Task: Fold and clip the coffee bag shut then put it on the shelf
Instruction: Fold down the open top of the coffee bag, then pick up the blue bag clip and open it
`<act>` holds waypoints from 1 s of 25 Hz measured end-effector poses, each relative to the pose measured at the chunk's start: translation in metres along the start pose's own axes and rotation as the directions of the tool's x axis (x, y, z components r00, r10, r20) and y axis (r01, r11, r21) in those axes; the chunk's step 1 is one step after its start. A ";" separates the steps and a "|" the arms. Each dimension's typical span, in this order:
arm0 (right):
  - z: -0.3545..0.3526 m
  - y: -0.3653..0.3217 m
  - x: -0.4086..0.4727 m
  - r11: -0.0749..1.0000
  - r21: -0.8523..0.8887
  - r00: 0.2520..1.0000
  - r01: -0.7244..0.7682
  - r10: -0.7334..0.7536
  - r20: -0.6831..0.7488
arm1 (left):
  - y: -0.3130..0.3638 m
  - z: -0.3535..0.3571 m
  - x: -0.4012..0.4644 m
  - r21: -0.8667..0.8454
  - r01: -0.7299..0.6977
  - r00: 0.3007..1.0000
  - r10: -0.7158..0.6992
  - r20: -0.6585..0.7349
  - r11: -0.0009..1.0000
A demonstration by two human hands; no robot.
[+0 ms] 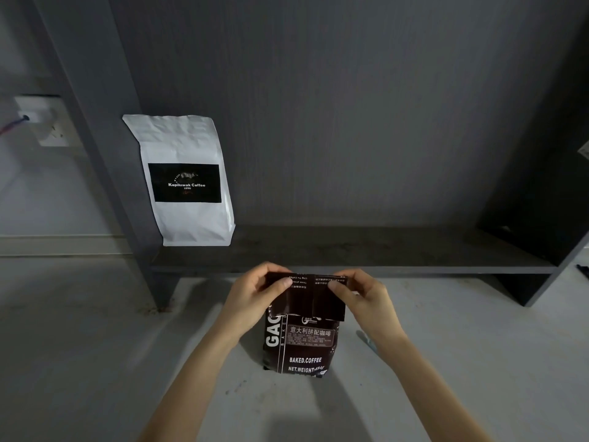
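Note:
A dark brown coffee bag with white lettering stands upright on the pale table, just in front of the grey shelf. Its top flap is folded forward and down over the front. My left hand pinches the flap's left upper corner, and my right hand pinches the right upper corner. A small bluish object, possibly a clip, lies on the table partly hidden behind my right forearm.
A white coffee bag with a black label stands at the left end of the shelf against its back panel. A wall socket with a plugged cable is at far left. The shelf's dark side compartment is at right.

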State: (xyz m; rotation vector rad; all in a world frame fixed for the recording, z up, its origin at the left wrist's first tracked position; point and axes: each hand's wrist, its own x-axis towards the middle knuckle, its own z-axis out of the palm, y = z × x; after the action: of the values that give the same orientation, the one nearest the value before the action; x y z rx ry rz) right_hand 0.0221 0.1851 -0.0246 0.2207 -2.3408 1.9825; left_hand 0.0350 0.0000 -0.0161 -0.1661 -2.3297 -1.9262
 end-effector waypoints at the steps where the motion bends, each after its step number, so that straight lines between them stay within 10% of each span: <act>1: 0.001 0.000 0.000 1.000 0.002 1.000 0.002 -0.002 0.005 | 0.000 0.001 0.000 0.003 -0.007 1.000 0.007 -0.013 1.000; 10: -0.004 0.008 -0.008 0.997 -0.059 0.993 -0.043 0.036 -0.109 | -0.001 0.012 0.002 0.254 -0.173 0.983 0.182 -0.010 0.951; 17: -0.031 0.023 -0.016 0.980 -0.192 0.993 -0.042 0.021 -0.113 | -0.009 0.027 0.002 0.071 -0.127 0.983 0.135 -0.127 0.989; 21: -0.058 0.072 -0.039 0.671 -0.682 0.956 -0.292 0.210 -0.202 | -0.011 0.024 0.002 0.056 -0.129 0.981 0.135 -0.137 0.990; 25: -0.063 0.090 -0.058 0.553 -0.762 0.927 -0.336 0.335 -0.167 | -0.017 0.025 0.001 0.032 -0.129 0.980 0.133 -0.147 0.991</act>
State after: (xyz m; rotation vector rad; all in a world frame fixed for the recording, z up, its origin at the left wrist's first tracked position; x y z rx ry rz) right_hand 0.0630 0.2651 -0.1098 -0.3160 -3.1498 0.8006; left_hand 0.0315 0.0218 -0.0368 -0.1638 -2.1862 -1.7854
